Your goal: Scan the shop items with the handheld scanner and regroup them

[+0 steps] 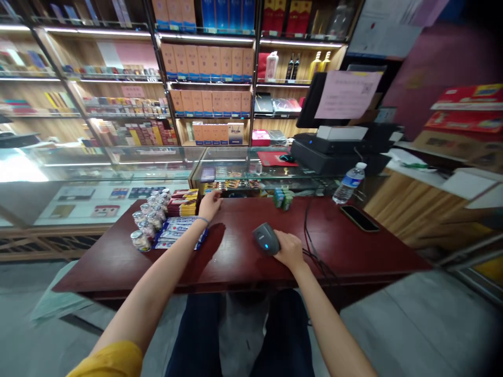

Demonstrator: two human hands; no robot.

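My right hand (290,250) is wrapped around the handle of a dark grey barcode scanner (266,239) with a blue light, held over the front of the dark red table. My left hand (211,203) reaches to the far side of the table, fingers loosely bent and apart, nothing visible in them. Right beside it on the left stand stacked maroon and yellow packets (184,203). Blue and white packets (175,230) lie below my left wrist. Several small jars with silver lids (147,229) stand in rows at the left.
Small green packs (282,199) stand at the table's far edge. A water bottle (349,183) and a phone (359,218) are at the right, near black cables (307,225). Behind are a glass display counter (157,157), a monitor (314,99) and stocked shelves.
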